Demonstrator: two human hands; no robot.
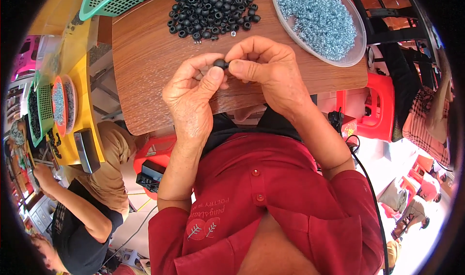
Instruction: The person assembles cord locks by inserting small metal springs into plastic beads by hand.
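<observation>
Centre frame: small black rubber grommet [221,63] pinched between left hand [193,93] thumb and right hand [264,69] fingertips, just above the wooden counter [145,57]. Thin grip; could slip and roll off the near edge.

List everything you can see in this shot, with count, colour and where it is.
black ring: one, black, pinched between both hands' fingertips
ring pile: many, black, top middle of the board
board: one, brown wood grain, under the hands
dish: one, clear, top right of the board
springs: many, silvery blue, filling the dish
basket: one, green mesh, top left, over the board's corner
stool: one, red, right of the board
yellow table: one, yellow, left, bearing more trays
co-worker: one, black shirt, lower left
left hand: one, thumb and finger on the ring
right hand: one, thumb and finger on the ring
</observation>
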